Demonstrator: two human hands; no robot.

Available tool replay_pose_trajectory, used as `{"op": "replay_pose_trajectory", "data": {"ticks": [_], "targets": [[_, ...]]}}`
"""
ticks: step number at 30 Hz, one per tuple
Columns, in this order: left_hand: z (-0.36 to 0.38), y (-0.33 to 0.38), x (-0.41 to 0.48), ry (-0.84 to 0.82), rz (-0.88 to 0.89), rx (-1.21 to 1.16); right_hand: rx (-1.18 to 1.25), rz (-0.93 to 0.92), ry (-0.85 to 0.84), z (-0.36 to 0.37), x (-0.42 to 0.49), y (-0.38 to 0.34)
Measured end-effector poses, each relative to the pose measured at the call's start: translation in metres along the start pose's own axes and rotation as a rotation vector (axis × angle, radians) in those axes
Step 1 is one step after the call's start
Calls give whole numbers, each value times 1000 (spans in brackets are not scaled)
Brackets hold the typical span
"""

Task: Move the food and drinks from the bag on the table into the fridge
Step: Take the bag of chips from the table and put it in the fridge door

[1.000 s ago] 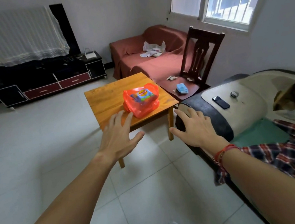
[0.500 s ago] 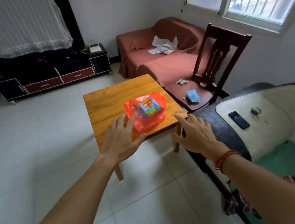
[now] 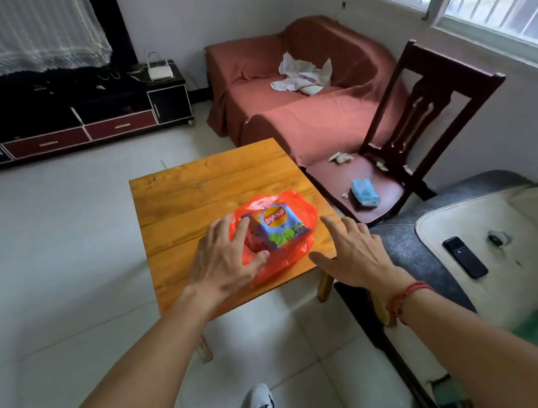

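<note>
An orange plastic bag [image 3: 281, 264] with a Lay's packet [image 3: 279, 226] lies on the wooden table [image 3: 203, 192]. The left hand [image 3: 224, 262] is over it and the right hand [image 3: 350, 254] just beside, both with fingers spread, grasping nothing.

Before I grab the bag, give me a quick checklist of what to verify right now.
1. Orange plastic bag sits on the wooden table: ok.
2. Left hand open, at the bag's left side: ok.
3. Right hand open, just right of the bag: ok.
4. Bag gripped: not ok, neither hand holds it.
5. Contents: Lay's chip packet shows; drinks cannot tell.
6. Fridge located: not ok, out of view.
</note>
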State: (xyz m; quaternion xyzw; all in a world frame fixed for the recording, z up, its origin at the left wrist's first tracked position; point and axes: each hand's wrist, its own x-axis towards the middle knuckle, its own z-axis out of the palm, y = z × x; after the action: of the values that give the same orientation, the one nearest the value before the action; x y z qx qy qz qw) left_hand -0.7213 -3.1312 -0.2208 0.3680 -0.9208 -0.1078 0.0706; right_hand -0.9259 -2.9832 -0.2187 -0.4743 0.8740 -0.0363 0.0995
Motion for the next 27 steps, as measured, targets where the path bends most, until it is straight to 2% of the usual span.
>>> {"op": "replay_pose_trajectory", "data": {"ticks": [10, 22, 27], "targets": [[20, -35, 89, -123, -14, -41, -1, 28, -65, 7, 102, -8], [47, -37, 145, -200, -82, -71, 21, 5, -166, 21, 176, 6], [63, -29, 168, -222, -145, -155, 54, -12, -219, 31, 204, 14]]}}
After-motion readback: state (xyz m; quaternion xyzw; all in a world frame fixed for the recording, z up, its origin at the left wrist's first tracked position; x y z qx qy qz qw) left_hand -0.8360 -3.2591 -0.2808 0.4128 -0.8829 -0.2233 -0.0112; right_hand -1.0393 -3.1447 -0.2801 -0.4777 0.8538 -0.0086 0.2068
